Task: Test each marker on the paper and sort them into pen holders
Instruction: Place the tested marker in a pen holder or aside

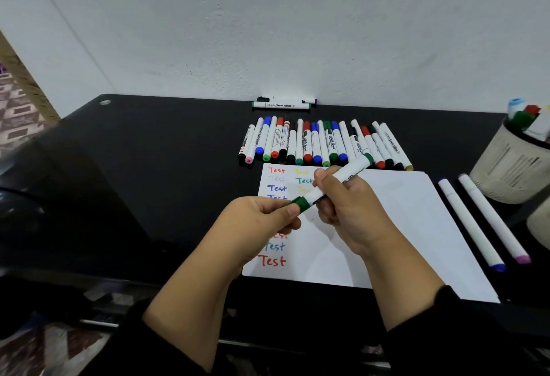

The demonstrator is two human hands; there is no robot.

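Note:
Above the white paper (401,226) I hold a white marker with a green cap (336,182), tilted up to the right. My right hand (348,209) grips its barrel. My left hand (265,215) pinches the green cap at its lower end. The paper carries several coloured "Test" words down its left side. A row of several capped markers (321,143) lies just beyond the paper. A cream pen holder (512,167) with several markers in it stands at the right.
Two markers (282,103) lie at the back against the wall. Two thin white pens (482,220) lie to the right of the paper. A second cream holder (540,226) is cut off at the right edge. The desk is black glass.

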